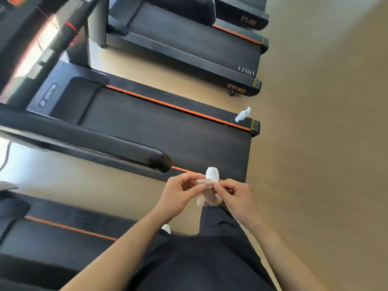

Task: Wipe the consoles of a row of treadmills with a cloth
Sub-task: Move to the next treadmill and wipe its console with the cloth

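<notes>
Both hands meet in front of my waist, over the gap between two treadmills. A small pale pinkish cloth (206,200) hangs between them. My left hand (180,193) pinches its top edge from the left, and my right hand (238,196) pinches it from the right. The middle treadmill (168,131) lies ahead, its black handrail (100,143) reaching toward my hands. Its console (23,51) is a blur at the top left. A white spray bottle (243,115) lies on that treadmill's far side rail near the rear end.
Another treadmill (189,38) stands beyond, and a third deck (52,238) lies at my lower left. My white shoe (212,174) rests at the middle treadmill's near rail. Tan floor (325,143) stretches along the right behind the machines.
</notes>
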The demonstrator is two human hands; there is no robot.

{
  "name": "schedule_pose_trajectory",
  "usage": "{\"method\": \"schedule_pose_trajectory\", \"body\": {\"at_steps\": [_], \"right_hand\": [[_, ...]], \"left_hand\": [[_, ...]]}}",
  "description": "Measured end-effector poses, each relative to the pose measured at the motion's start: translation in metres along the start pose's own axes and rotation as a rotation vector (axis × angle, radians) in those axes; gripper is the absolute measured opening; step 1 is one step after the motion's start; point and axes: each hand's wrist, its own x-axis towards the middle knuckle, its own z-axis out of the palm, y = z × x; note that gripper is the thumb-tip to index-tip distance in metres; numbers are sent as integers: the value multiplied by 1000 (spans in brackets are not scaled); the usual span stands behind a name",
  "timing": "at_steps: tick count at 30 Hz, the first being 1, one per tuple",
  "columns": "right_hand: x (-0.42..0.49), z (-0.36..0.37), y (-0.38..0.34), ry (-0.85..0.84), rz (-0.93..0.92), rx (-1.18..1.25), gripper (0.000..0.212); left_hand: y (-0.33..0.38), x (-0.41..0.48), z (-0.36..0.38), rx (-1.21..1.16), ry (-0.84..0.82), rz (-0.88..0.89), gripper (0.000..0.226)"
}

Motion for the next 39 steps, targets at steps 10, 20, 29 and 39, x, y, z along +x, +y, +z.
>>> {"method": "schedule_pose_trajectory", "body": {"at_steps": [10, 20, 29, 39], "right_hand": [[226, -108, -28, -234, -116, -52, 17], [423, -148, -116, -508, -358, -235, 5], [538, -94, -170, -830, -452, -386, 9], [634, 21, -311, -867, -615, -549, 6]], "left_hand": [[48, 188, 13, 309, 122, -107, 14], [105, 303, 26, 227, 436, -119, 17], [128, 388, -56, 200, 615, -90, 15], [137, 419, -191, 407, 718, -74, 23]]}}
